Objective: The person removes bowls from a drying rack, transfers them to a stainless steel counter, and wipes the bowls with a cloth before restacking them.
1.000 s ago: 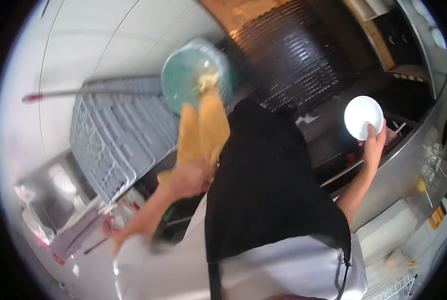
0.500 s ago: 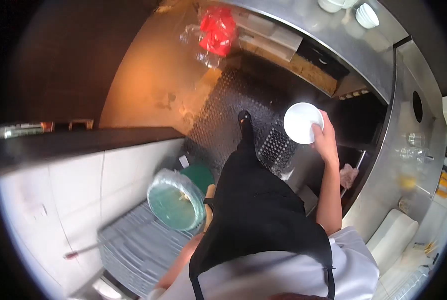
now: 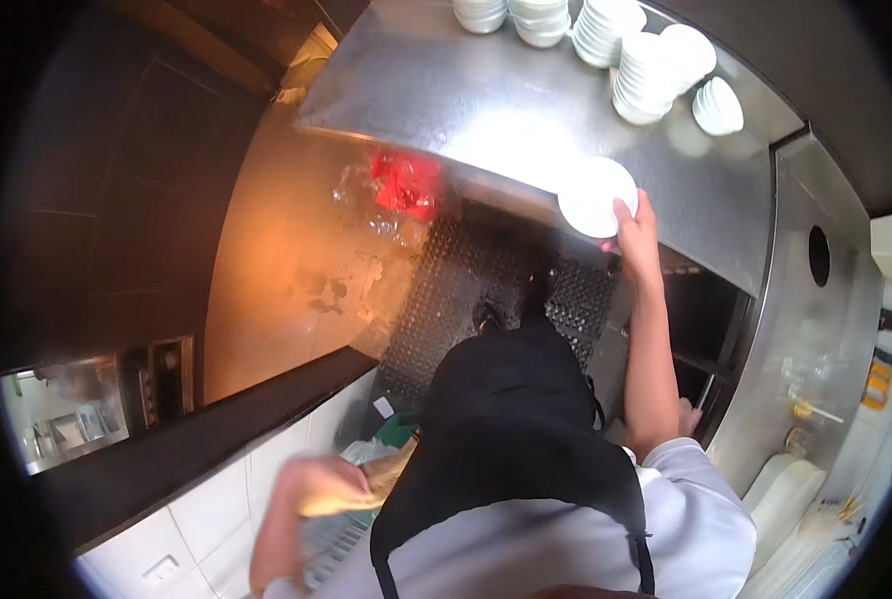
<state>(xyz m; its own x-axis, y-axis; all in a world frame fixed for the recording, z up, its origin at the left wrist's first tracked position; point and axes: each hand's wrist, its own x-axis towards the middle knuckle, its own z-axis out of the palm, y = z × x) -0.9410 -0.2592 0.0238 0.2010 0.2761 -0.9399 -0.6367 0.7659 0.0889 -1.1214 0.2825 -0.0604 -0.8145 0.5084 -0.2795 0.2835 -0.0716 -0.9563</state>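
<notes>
A round white bowl (image 3: 595,197) is gripped at its right edge by my right hand (image 3: 635,232), thumb on top, near the front edge of the steel counter (image 3: 406,85). At the lower left my left hand (image 3: 336,484) is blurred beside my black apron (image 3: 516,419), its fingers closed round a yellowish-brown thing (image 3: 391,474) that I cannot make out. Several stacks of white bowls (image 3: 640,85) stand along the back of the counter.
Red plastic bags (image 3: 406,183) lie below the counter's left part. A dark textured mat (image 3: 446,270) covers the floor. A dark-topped low wall (image 3: 226,439) runs at the left, with a green bin (image 3: 398,429) beside it. Steel worktop (image 3: 795,319) at right.
My right hand has moved up with the bowl, toward the counter. My left hand has come into view at the lower left. More of the counter and bowl stacks shows.
</notes>
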